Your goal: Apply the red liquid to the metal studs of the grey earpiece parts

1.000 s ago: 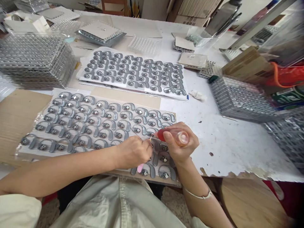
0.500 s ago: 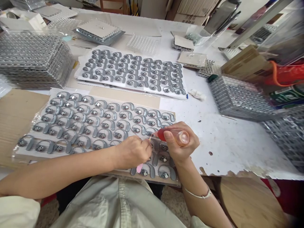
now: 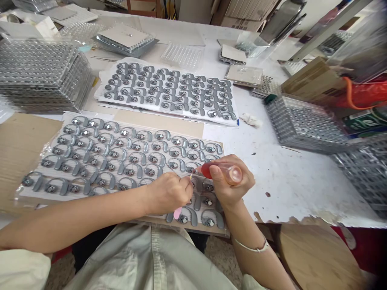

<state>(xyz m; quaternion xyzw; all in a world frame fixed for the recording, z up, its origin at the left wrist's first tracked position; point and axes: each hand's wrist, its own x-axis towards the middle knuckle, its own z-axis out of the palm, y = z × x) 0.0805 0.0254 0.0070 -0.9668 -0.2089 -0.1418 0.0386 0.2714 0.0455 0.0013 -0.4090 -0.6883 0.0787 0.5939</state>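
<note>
My right hand [image 3: 231,181] is closed around a small clear squeeze bottle with a red cap [image 3: 222,172], its nozzle pointing left. My left hand [image 3: 169,193] pinches a thin pink stick [image 3: 179,211] whose tip meets the bottle's nozzle. Both hands hover over the right end of a near sheet [image 3: 90,161] covered with rows of several grey hook-shaped parts. A few of these parts lie under and just below my hands.
A second sheet of grey parts [image 3: 169,90] lies further back. Stacks of clear blister trays stand at the left [image 3: 42,74] and right [image 3: 305,125]. A cardboard sheet [image 3: 18,145] lies at the left. The table's chipped front edge [image 3: 296,221] is at the right.
Nothing has visibly changed apart from a slight shift of the view; both hands stay in place with stick tip at the nozzle.
</note>
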